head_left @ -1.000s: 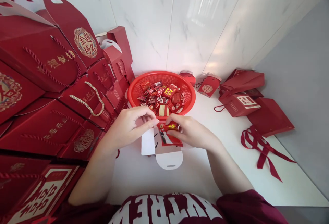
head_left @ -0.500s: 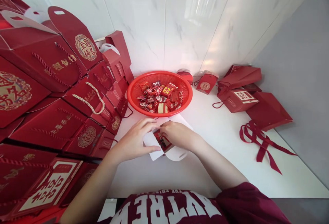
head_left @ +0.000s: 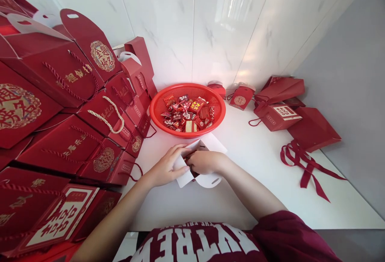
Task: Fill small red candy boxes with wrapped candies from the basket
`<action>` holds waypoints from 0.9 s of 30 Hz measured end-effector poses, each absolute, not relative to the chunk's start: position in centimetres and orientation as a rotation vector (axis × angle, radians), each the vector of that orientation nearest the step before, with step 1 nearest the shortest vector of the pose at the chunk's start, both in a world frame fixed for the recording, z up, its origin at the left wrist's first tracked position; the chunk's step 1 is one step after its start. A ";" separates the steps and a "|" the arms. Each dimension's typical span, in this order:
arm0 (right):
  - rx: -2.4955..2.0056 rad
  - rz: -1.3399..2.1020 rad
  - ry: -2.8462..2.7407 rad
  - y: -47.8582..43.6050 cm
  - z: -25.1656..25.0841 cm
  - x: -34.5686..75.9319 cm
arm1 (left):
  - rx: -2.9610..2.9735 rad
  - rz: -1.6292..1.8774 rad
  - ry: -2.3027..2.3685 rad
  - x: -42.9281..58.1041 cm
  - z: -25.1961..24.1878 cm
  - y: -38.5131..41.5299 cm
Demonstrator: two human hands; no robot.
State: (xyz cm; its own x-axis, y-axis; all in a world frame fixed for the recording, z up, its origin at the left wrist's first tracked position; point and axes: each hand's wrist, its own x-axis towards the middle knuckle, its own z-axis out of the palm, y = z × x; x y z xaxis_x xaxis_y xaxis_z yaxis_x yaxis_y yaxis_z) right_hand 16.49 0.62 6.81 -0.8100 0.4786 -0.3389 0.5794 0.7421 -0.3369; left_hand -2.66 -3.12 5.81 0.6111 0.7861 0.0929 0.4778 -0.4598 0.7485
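Observation:
A gift box (head_left: 207,180) with its white-lined flaps spread stands before me on the white table. My left hand (head_left: 168,166) grips its left side, thumb and fingers apart around a flap. My right hand (head_left: 206,162) reaches down into the opening with its fingers curled. The fingertips are hidden, so what they hold cannot be made out; small red contents show beside them. Just beyond the box sits a red plastic basket (head_left: 154,113) holding many wrapped candies (head_left: 185,115).
Stacked red gift boxes (head_left: 69,146) with rope handles crowd the left side. Small red boxes (head_left: 242,95) and red bags (head_left: 279,117) stand at the back right. A loose red ribbon (head_left: 306,174) lies on the table (head_left: 264,166). A tiled wall (head_left: 222,33) rises behind.
My right hand has moved deeper into the box and toward me. My left hand has closed in around the box's left flap. The box's inner far wall shows more now.

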 end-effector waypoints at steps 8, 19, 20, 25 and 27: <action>0.794 -0.875 2.788 0.4 10.0 18.4 | 2.092 0.826 0.940 -2.4 2.1 -1.9; 1.659 -0.570 2.653 11.0 13.4 22.0 | 2.094 0.805 0.987 -2.5 2.0 -2.2; 1.654 -0.545 2.579 12.7 13.2 21.7 | 2.092 0.799 0.988 -2.5 2.0 -2.2; 1.621 -0.426 2.236 18.9 11.2 19.9 | 2.098 0.781 0.983 -2.8 1.6 -2.1; 1.600 -0.390 2.141 20.0 10.1 19.2 | 2.105 0.769 0.982 -2.9 1.4 -2.1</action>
State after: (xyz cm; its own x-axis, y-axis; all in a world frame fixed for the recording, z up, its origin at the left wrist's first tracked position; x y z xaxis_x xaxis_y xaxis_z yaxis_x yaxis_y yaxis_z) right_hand 19.21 19.99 10.05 -0.2364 0.8328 -0.5006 0.9559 0.2918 0.0341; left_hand -2.92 -2.06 1.43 0.5408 0.8115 0.2212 0.4092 -0.4836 0.7737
